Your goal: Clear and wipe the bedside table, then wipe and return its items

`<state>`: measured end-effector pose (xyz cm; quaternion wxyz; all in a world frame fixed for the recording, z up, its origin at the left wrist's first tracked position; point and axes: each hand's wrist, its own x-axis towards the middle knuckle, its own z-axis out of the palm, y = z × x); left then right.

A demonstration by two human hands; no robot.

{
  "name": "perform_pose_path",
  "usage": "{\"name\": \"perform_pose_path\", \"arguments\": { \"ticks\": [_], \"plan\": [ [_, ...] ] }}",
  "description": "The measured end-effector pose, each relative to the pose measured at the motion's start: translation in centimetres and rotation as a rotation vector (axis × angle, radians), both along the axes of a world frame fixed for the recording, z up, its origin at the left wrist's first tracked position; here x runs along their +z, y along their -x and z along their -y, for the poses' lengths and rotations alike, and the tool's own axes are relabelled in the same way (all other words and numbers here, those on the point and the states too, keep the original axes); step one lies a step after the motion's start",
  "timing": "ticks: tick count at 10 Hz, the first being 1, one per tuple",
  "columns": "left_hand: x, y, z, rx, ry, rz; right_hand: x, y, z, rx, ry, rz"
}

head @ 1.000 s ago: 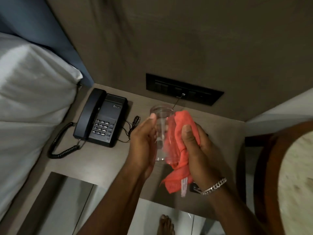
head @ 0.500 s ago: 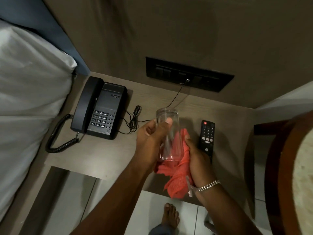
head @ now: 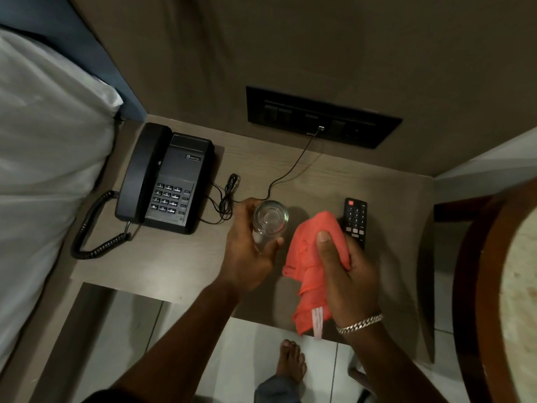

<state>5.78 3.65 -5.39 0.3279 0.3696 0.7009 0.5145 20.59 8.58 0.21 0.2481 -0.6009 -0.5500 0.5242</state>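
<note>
My left hand (head: 250,251) grips a clear drinking glass (head: 268,221), held upright just over the middle of the bedside table (head: 180,266). My right hand (head: 345,274) is closed on a crumpled orange cloth (head: 311,257), a short way right of the glass and apart from it. A black remote (head: 355,219) lies on the table behind the cloth, its lower end hidden by my fingers. A black desk phone (head: 167,181) sits at the table's left, with its coiled cord (head: 96,237) trailing to the front left.
A thin black cable (head: 290,170) runs from the wall switch panel (head: 322,120) to a bundle beside the phone. A white pillow (head: 43,158) presses against the table's left side. A round wood-rimmed table (head: 499,286) stands at the right. My bare foot (head: 292,362) is on the tiled floor.
The cloth has come off the glass: my right hand drew it away to the right. My left hand lowered the glass and turned it upright over the table.
</note>
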Motion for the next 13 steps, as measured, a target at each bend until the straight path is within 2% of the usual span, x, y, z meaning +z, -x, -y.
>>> {"name": "perform_pose_path", "arguments": {
  "ticks": [2, 3, 4, 5, 6, 7, 8, 9, 10, 12, 13],
  "plan": [
    [2.0, -0.5, -0.3, 0.017, 0.118, -0.242, 0.6, -1.3, 1.0, 0.099, -0.253, 0.031],
    [5.8, -3.1, 1.7, 0.064, 0.096, -0.155, 2.4, -3.0, 1.2, 0.142, -0.525, 0.101],
    [8.5, -4.6, 1.8, -0.131, 0.225, 0.515, 3.9, -4.0, 1.3, 0.225, -0.682, 0.27],
    [10.9, -6.2, 0.3, -0.287, 0.337, 1.043, 6.0, -6.3, 2.5, 0.275, -0.698, 0.305],
    [11.7, -8.5, -1.5, -0.312, 0.334, 1.042, 6.8, -8.7, 2.6, 0.094, -0.587, 0.275],
    [12.0, -14.5, -4.5, -0.352, 0.322, 1.104, 7.7, -14.3, 1.1, -0.34, -0.159, 0.028],
    [11.9, -19.1, -6.7, -0.386, 0.323, 1.002, 7.5, -18.6, -0.7, -0.49, -0.014, -0.182],
    [11.1, -25.3, -9.6, -0.416, 0.332, 0.655, 6.3, -23.7, -3.0, -0.591, -0.193, 0.145],
    [9.9, -27.5, -10.0, -0.385, 0.33, 0.565, 5.3, -25.1, -3.6, -0.61, -0.243, 0.393],
    [9.7, -25.2, -8.8, -0.358, 0.182, 0.258, 4.9, -25.5, -6.4, -0.297, -0.063, 0.866],
    [13.5, -20.9, -8.4, -0.313, -0.068, 0.038, 8.7, -21.6, -6.8, -0.156, -0.437, 0.959]
  ]
}}
